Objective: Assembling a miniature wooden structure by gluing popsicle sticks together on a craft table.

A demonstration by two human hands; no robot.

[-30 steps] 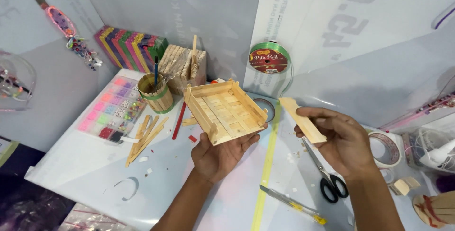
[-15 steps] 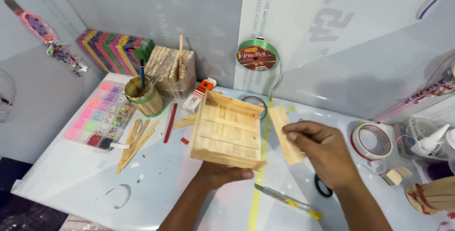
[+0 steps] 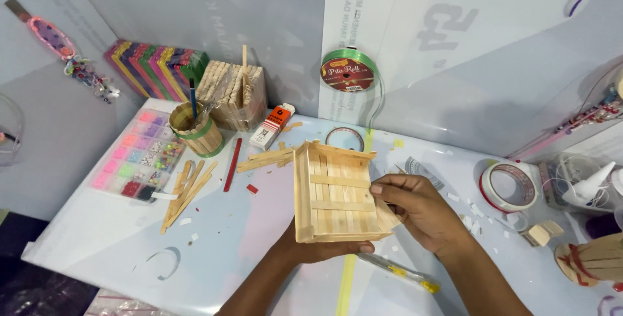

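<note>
White table [image 3: 97,238], littered with craft bits. Stick tray [image 3: 334,193] held just above it, centre. My left hand [image 3: 318,250] grips it from below, mostly hidden; right hand [image 3: 422,209] pinches its right wall, covering a loose stick. Scissors not visible.

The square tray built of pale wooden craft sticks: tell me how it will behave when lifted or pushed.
The square tray built of pale wooden craft sticks probably feels light: the left hand props it from beneath alone. It looks stiff, since cross slats brace its floor. Its joints may be fragile, and the right hand pinches only its right edge.
</note>
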